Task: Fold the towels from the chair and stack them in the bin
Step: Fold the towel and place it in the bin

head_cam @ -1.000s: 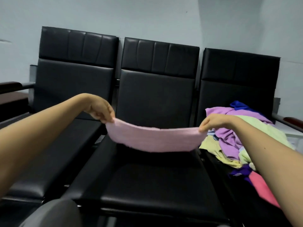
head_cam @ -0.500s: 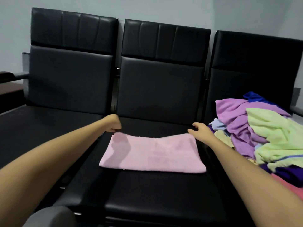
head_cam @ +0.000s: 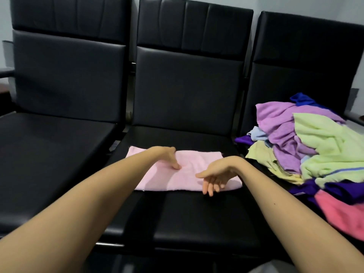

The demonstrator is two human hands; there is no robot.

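**Pink towel flat on middle seat, both hands over it**

Head view. The pink towel (head_cam: 189, 164) lies flat as a long strip on the middle chair seat (head_cam: 197, 217), directly under both hands. It looks already halved lengthwise.

- Left hand (head_cam: 169, 157): fingers held together, tips pressing the cloth near its middle.
- Right hand (head_cam: 216, 174): fingers (head_cam: 208, 186) loosely spread, hanging over the towel's near edge. I see them pinching nothing.
- Right of the right fingers, just past the towel's end, the unfolded towel pile (head_cam: 315, 146) fills the next seat.
- The bin is not in view.

My judgement: this is mid-fold, and the crosswise fold comes next.

Risks:
- The seat looks slick, so the strip may slide under the left fingertips and the halves land askew.
- If the right fingers pinch only one layer, the first fold will open.
- Lifting the right end could drag in the pile's yellow edge.
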